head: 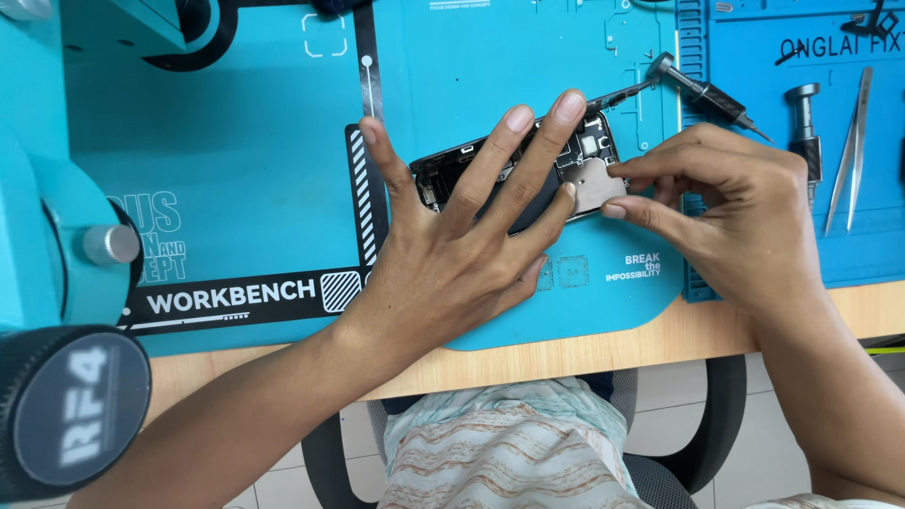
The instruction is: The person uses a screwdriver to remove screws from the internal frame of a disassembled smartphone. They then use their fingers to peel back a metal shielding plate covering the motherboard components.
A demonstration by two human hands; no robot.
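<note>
Opened phone (575, 155) lying mid-bench on teal repair mat (264, 141), left hand (452, 236) spread flat across it, right hand (726, 207) pinching grey metal plate (596, 186) at its right end, black-and-white lettered strip (236, 297) along mat's lower edge, screwdriver (702, 92), tweezers (853, 141) on blue mat (754, 57).

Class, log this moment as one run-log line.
left hand: flat on opened phone | right hand: pinching metal plate | screwdriver, tweezers: idle on mat
</note>
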